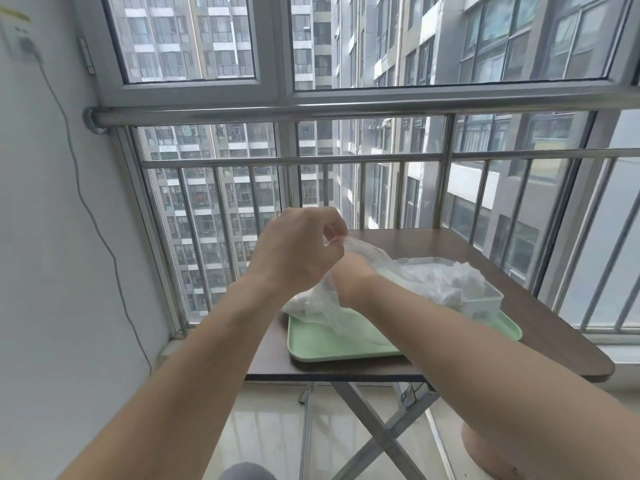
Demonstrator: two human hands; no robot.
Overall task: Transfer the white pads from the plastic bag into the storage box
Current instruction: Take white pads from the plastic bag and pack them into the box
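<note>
Head view: left fingers (pixel 334 233) pinch plastic bag (pixel 325 299) rim; right fingers hidden inside; label unreadable.

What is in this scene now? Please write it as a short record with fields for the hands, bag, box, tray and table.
left hand: pinches the rim of the bag, holding it open
right hand: reaches into the bag, fingers hidden
plastic bag: clear, lifted over the tray
storage box: open, white pads piled inside
tray: green, under bag and box
table: brown, folding
</note>
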